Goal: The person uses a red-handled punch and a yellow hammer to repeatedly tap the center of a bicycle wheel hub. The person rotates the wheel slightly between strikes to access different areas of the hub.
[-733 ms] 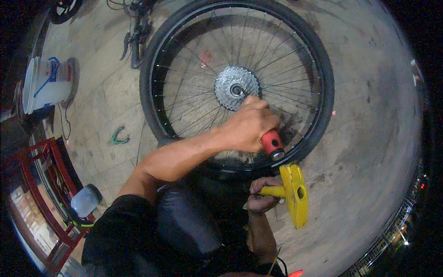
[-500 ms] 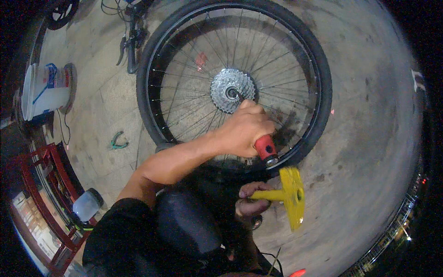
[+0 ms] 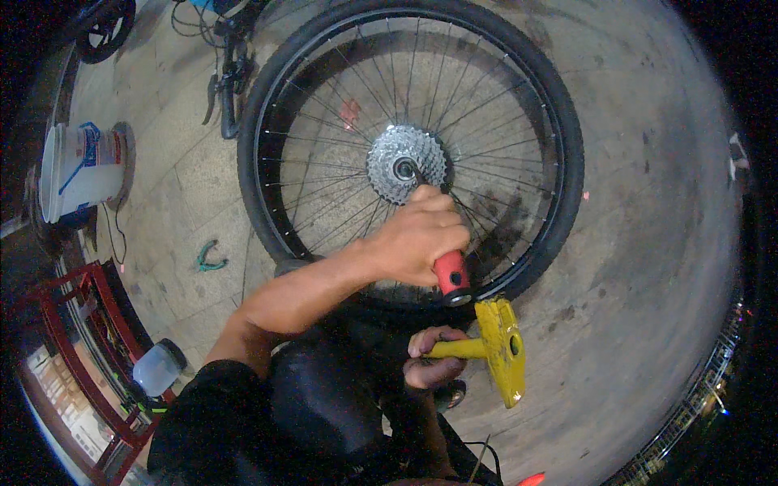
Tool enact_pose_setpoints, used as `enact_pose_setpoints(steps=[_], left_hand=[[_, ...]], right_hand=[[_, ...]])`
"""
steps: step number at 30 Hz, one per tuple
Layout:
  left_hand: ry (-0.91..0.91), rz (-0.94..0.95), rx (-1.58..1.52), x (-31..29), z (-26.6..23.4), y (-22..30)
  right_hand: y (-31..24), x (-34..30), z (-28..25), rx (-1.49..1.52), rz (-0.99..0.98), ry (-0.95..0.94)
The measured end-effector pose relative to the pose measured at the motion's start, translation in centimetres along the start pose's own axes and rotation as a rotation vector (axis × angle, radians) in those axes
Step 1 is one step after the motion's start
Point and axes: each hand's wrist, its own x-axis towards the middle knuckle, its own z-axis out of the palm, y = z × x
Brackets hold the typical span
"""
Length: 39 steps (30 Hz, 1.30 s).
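Observation:
A bicycle wheel (image 3: 571,162) with a black tyre lies on the ground before me, its silver cassette (image 3: 389,150) facing up. My left hand (image 3: 417,235) is wrapped around a screwdriver (image 3: 451,274) with a red handle and metal end cap. Its dark shaft slants to the cassette's centre; whether the tip touches is too small to tell. Below and to the right, my right hand (image 3: 438,356) grips a yellow hammer (image 3: 504,356) by its handle. The hammer's head is close to the screwdriver's end cap, with a small gap between them.
Green-handled pliers (image 3: 212,257) lie on the floor left of the wheel. A white bucket (image 3: 85,174) stands farther left, above a dark red metal frame (image 3: 89,348) and a translucent container (image 3: 158,368). Bicycle handlebar parts (image 3: 229,89) are at the upper left.
The screwdriver's handle end has shifted left and toward me with my left hand. My right hand and the hammer have moved slightly left, and the hammer head has tilted.

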Motion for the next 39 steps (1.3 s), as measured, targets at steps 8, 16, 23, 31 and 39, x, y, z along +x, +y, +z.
enact_pose_setpoints(steps=[8,16,23,31,39], left_hand=[[0.084,-0.019,0.001,1.0,0.0,0.7],[0.084,-0.01,-0.047,0.7,-0.3,-0.1],[0.094,-0.011,-0.075,0.0,-0.5,-0.2],[0.107,-0.007,-0.035,0.0,-0.3,-0.2],[0.07,-0.027,0.015,0.7,0.0,0.3]], right_hand=[[2.4,0.2,-0.7,0.011,-0.135,-0.044],[4.2,0.3,-6.7,0.117,0.016,-0.436],[-0.1,0.5,0.1,-0.044,-0.084,-0.108],[2.6,0.7,-3.4,0.026,-0.202,-0.249],[-1.6,0.2,0.1,-0.209,-0.107,-0.058]])
